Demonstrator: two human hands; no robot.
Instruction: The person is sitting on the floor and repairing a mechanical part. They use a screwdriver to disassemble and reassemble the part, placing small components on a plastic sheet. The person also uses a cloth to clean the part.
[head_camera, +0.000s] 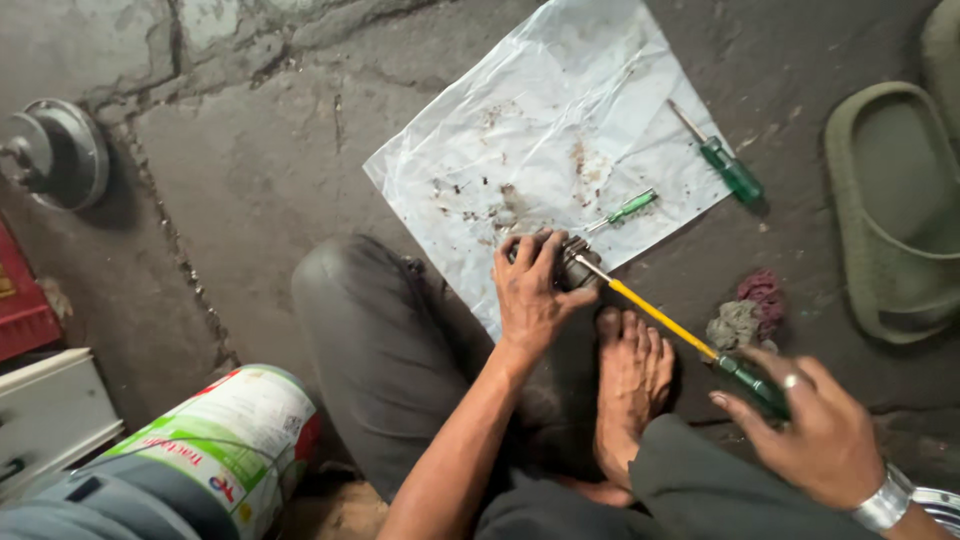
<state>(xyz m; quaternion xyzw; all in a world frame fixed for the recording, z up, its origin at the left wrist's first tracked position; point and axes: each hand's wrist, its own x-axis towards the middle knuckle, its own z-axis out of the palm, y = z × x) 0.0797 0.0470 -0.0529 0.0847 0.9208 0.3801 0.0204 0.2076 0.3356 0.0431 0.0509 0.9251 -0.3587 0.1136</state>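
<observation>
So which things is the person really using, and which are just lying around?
In use:
- left hand gripping a small metal part
- right hand holding a yellow-shafted screwdriver, tip on that part
- plastic sheet under the work

Lying about:
- two green screwdrivers
- crumpled rag
- green sandal
- paint tin
- round metal disc

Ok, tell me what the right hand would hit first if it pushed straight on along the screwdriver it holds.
The right hand points up-left along the yellow-shafted screwdriver. Going on, it would likely meet the small metal part in the left hand first, passing just over the bare foot; depth is unclear.
</observation>
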